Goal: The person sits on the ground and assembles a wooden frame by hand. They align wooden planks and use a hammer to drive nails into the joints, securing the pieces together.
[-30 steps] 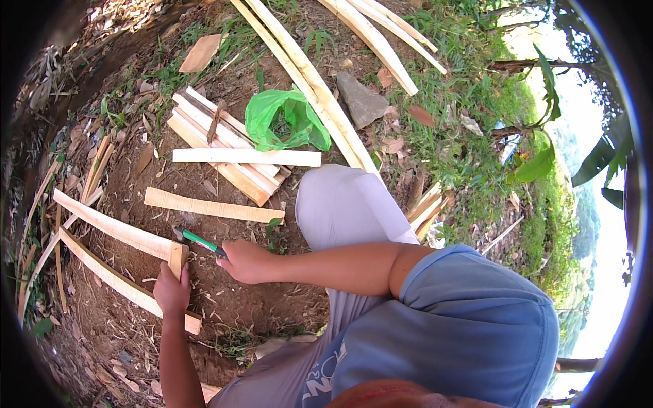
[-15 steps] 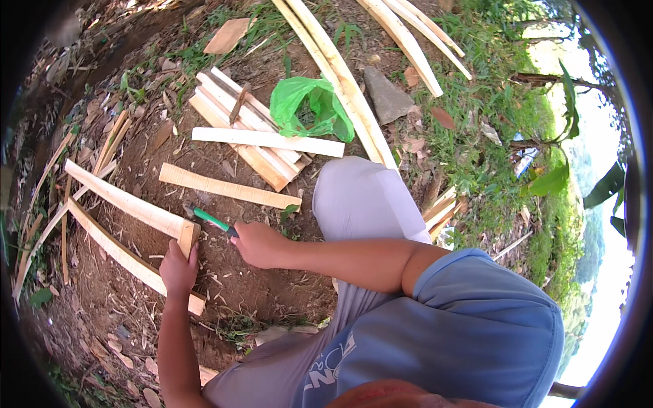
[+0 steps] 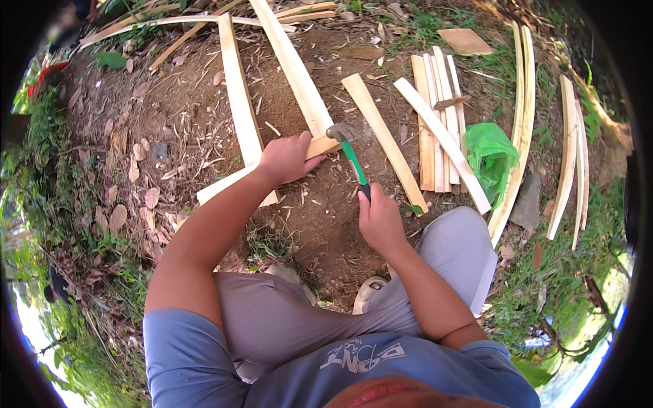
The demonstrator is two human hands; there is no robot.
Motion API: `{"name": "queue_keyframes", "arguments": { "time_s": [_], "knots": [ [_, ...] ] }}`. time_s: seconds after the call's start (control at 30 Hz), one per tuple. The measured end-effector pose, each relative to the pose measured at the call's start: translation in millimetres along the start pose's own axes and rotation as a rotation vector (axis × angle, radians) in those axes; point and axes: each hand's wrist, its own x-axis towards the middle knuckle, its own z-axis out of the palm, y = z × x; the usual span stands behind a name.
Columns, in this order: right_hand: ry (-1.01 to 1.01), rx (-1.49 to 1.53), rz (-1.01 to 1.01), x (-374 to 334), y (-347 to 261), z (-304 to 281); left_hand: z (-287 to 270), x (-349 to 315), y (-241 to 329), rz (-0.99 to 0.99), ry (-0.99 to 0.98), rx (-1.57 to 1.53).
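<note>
My left hand is closed around a pale wooden crosspiece low over the ground. A long slat meets the crosspiece at its right end, and a second slat meets it further left. In my right hand is a claw hammer with a green and black handle, gripped near the bottom. Its metal head is at the corner where the crosspiece and the long slat join; whether it touches the wood I cannot tell. Any nail there is hidden.
A loose slat lies right of the hammer. Beyond it, a stack of wood strips has another slat across it. A green plastic bag, a grey rock and long curved-looking strips are further right.
My view has turned, so the wood and both arms appear rotated. The hammer head has come closer to the corner joint. My left hand still grips the crosspiece.
</note>
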Motion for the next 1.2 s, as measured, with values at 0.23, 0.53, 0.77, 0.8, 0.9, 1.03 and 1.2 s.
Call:
{"name": "queue_keyframes", "arguments": {
  "time_s": [0.23,0.53,0.77,0.8,0.9,1.03,1.2],
  "knots": [
    [0.187,0.065,-0.118,-6.4,-23.0,-16.7,-3.2,-3.3,-0.4,0.019,-0.036,-0.022],
    [0.096,0.104,0.069,9.1,20.6,2.3,-13.1,-0.1,4.4,-0.022,-0.085,0.009],
    [0.004,0.573,0.454,22.3,43.6,17.2,-43.7,8.5,24.4,-0.119,0.051,-0.16],
    [-0.023,0.628,0.52,24.3,31.8,12.4,-50.3,9.5,24.8,-0.136,0.025,-0.16],
    [-0.067,0.688,0.617,26.6,15.2,0.7,-60.2,12.7,26.5,-0.165,-0.013,-0.191],
    [-0.038,0.579,0.531,29.6,46.9,27.7,-64.2,14.7,28.6,-0.132,0.0,-0.261],
    [-0.02,0.503,0.562,29.8,43.9,31.5,-75.9,13.7,32.9,-0.131,-0.003,-0.222]
  ]
}}
